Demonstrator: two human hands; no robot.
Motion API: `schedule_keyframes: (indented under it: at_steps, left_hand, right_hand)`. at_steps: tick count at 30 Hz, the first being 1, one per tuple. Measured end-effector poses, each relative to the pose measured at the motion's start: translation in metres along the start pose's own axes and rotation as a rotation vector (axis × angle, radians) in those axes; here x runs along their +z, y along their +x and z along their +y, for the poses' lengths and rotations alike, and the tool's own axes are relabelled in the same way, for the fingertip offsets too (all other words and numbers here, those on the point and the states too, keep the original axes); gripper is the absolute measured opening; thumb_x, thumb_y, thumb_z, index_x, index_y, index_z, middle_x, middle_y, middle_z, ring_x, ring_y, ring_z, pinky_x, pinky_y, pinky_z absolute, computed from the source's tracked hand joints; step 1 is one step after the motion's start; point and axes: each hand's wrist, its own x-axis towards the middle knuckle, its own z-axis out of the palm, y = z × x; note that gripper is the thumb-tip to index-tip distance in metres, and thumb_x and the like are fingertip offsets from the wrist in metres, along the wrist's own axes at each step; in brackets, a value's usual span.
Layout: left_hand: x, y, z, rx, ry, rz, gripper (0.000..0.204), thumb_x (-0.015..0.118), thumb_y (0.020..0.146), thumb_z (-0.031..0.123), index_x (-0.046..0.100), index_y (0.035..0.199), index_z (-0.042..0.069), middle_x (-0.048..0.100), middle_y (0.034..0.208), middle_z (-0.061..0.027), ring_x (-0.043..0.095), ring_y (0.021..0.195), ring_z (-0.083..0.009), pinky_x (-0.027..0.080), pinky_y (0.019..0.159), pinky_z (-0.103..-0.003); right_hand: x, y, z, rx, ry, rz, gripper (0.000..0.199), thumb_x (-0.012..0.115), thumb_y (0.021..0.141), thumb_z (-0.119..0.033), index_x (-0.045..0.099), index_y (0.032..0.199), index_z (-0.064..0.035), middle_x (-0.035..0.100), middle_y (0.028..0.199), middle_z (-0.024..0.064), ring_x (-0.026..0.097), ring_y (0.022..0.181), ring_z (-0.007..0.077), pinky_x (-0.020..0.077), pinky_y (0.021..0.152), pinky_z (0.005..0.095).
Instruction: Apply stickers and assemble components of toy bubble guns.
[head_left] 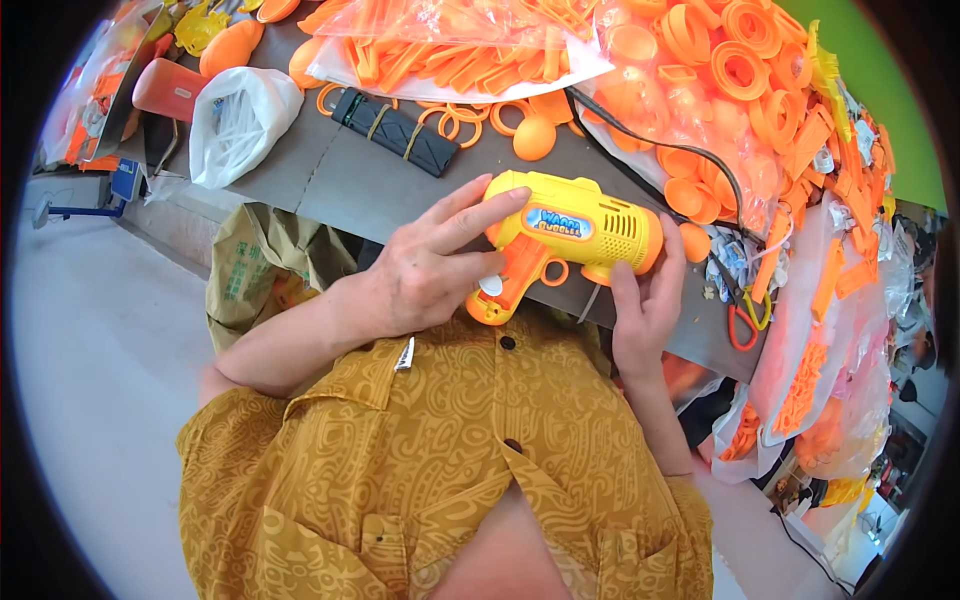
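A yellow and orange toy bubble gun (575, 222) is held level between both hands, above the near edge of the grey table. A colourful label shows on its side, and its orange grip (520, 265) points down. My left hand (430, 255) is closed around the rear end and the grip, with fingers across the side facing up. A small white oval spot sits on the grip by those fingertips; what it is I cannot tell. At the orange front end, my right hand (648, 295) grasps the barrel between thumb and fingers.
Orange plastic parts (740, 110) heap up at the back and right, partly in clear bags. A dark banded bar (395, 132), white bag of sticks (243, 125) and pink cylinder (170, 90) lie left. Scissors (742, 328) rest at right. A tan sack (265, 265) stands below the edge.
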Motion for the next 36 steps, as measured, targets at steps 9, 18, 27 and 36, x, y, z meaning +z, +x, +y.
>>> schedule_keyframes:
  at_steps: [9, 18, 27, 36]
  left_hand:
    - [0.032, 0.008, -0.003, -0.253, -0.706, 0.095, 0.016, 0.062, 0.069, -0.006, 0.062, 0.084, -0.001, 0.046, 0.124, -0.0172, 0.058, 0.098, -0.0246, 0.049, 0.079, -0.032]
    - [-0.029, 0.009, 0.003, -0.667, -0.89, 0.43, 0.005, 0.065, 0.073, 0.0, 0.065, 0.078, -0.003, 0.063, 0.07, -0.0069, 0.057, 0.058, -0.0082, 0.047, 0.055, -0.019]
    - [-0.029, 0.03, 0.01, -0.816, -0.724, 0.101, 0.009, 0.07, 0.069, 0.003, 0.063, 0.073, -0.001, 0.056, 0.056, -0.001, 0.047, 0.045, -0.0032, 0.033, 0.039, -0.016]
    - [-0.024, 0.043, 0.019, -0.835, -0.785, -0.007, 0.016, 0.068, 0.074, 0.012, 0.062, 0.07, -0.002, 0.054, 0.054, 0.0008, 0.044, 0.047, -0.0021, 0.034, 0.04, -0.02]
  right_hand:
    - [-0.007, 0.035, -0.054, -0.43, -0.396, 0.04, 0.056, 0.066, 0.066, -0.005, 0.043, 0.117, 0.0014, 0.046, 0.111, 0.0134, 0.047, 0.101, 0.0263, 0.0393, 0.087, 0.0335]
    - [0.065, 0.031, -0.022, -0.846, -0.762, -0.204, 0.044, 0.069, 0.063, -0.01, 0.052, 0.104, -0.005, 0.048, 0.112, 0.0157, 0.049, 0.098, 0.0315, 0.0376, 0.084, 0.0414]
    - [0.038, 0.052, -0.049, -0.375, -0.152, -0.277, 0.029, 0.064, 0.075, -0.009, 0.052, 0.099, 0.0028, 0.053, 0.09, 0.0093, 0.05, 0.079, 0.0156, 0.0419, 0.07, 0.0263]
    - [0.026, 0.044, -0.049, 0.058, 0.018, -0.332, 0.005, 0.056, 0.082, -0.002, 0.057, 0.085, 0.0013, 0.054, 0.068, 0.0016, 0.048, 0.056, 0.0073, 0.0383, 0.051, 0.0188]
